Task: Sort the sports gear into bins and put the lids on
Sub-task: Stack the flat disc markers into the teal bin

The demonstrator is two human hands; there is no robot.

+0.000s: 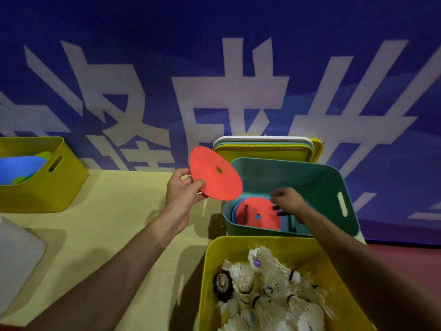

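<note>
One red disc (214, 176) in left hand (181, 189), above teal bin (322, 182) left rim

Blue banner (143, 32) with large white characters — behind a pale yellow table (107, 211), red floor (405, 259) alongside

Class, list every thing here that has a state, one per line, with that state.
left hand: pinching a red disc, held up tilted.
right hand: inside the teal bin, fingers at the top red disc; grip unclear.
teal bin: lid off.
near yellow bin: lid off, holds shuttlecocks.
far yellow bin: lid off.
lids: stacked behind the teal bin.
</note>
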